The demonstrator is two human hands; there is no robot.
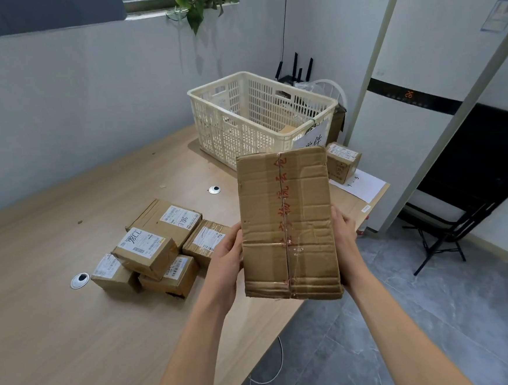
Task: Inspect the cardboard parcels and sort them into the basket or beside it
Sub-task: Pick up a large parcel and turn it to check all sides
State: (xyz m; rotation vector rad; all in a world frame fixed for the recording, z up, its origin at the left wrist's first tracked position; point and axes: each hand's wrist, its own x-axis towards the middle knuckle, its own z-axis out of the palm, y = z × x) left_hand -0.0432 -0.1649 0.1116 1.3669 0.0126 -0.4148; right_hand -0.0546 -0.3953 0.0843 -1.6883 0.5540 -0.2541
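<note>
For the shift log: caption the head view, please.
Left hand and right hand hold a taped parcel in front of the basket; more parcels lie on the table.

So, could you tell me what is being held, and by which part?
A flat cardboard parcel, gripped at its long side edges, lower half: left hand on the left, right hand on the right.
</note>
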